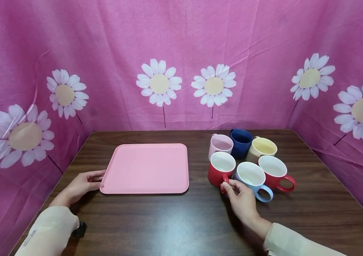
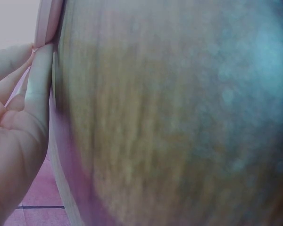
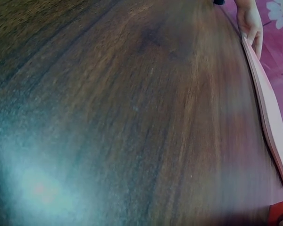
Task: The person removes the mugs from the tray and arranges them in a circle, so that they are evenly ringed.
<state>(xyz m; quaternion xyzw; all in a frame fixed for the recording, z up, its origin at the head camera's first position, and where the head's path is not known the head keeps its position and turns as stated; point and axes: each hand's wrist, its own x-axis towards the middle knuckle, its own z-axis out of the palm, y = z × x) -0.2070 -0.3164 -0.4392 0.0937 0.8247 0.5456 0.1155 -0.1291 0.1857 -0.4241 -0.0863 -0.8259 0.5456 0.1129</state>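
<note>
A pink tray (image 1: 149, 169) lies flat on the left part of the wooden table. My left hand (image 1: 83, 185) holds it at the near left corner, thumb and fingers at the rim; the left wrist view shows the fingertips meeting the tray's edge (image 2: 48, 21). With my right hand (image 1: 243, 201) I pinch the handle of a red mug (image 1: 216, 175), white inside, which stands upright at the front left of a group of mugs. Only a sliver of the red mug (image 3: 279, 212) shows in the right wrist view's lower right corner.
Close around the red mug stand a light blue mug (image 1: 251, 173), a second red mug (image 1: 272, 167), a pink mug (image 1: 221, 144), a dark blue mug (image 1: 241, 142) and a yellow mug (image 1: 263, 147). A pink daisy-print curtain (image 1: 184, 42) surrounds the table (image 1: 156, 224).
</note>
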